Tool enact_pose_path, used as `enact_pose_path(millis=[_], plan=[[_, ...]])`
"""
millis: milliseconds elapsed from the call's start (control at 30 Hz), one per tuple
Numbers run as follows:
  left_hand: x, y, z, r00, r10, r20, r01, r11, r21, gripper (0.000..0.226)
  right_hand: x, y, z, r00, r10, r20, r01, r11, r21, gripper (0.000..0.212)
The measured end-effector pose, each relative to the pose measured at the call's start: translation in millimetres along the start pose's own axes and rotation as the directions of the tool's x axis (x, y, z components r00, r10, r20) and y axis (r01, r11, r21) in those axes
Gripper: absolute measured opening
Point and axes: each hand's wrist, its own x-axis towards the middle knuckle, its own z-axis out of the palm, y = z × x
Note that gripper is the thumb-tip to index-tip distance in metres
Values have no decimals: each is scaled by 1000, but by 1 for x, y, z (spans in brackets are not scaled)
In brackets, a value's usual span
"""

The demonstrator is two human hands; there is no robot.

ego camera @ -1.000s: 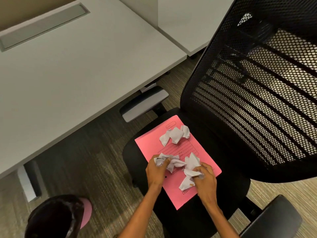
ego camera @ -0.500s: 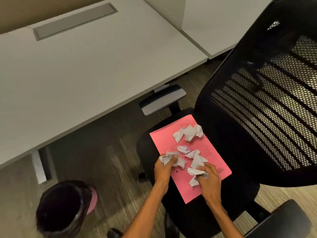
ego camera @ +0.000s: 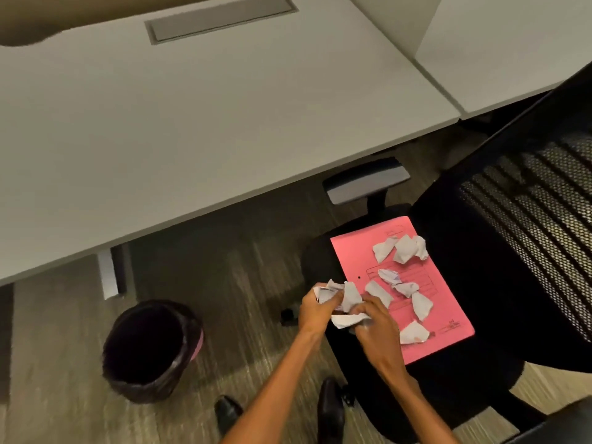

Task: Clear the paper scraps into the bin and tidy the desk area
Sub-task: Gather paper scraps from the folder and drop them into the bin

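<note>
The clearing looks barely half done. The left hand has its fingers closed on a bunch of crumpled paper scraps, and the right hand pinches another scrap, both at the near left edge of the pink folder. About seven loose scraps lie on the folder, from its far edge to its near right corner. The folder rests on the seat of a black mesh office chair. The bin, lined with a dark bag, stands on the carpeted floor to the left, well apart. The grey bench carries nothing.
</note>
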Motion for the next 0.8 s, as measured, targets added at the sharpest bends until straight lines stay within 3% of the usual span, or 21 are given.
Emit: enact_pose_path(millis=[300, 433, 567, 800], plan=[[0, 12, -122, 983, -64, -173, 20, 969, -245, 22, 2, -77, 78, 952, -266, 152, 271, 962, -14, 13], [-5, 1, -202, 952, -118, -284, 17, 942, -335, 26, -1, -106, 144, 897, -323, 303, 362, 929, -80, 26], [-16, -34, -290, 891, -208, -402, 30, 913, -407, 21, -16, -135, 228, 823, -340, 455, 434, 893, -118, 22], [-19, -107, -426, 768, -390, -508, 26, 811, -584, 34, -41, -173, 381, 706, -270, 655, 469, 871, -146, 10]])
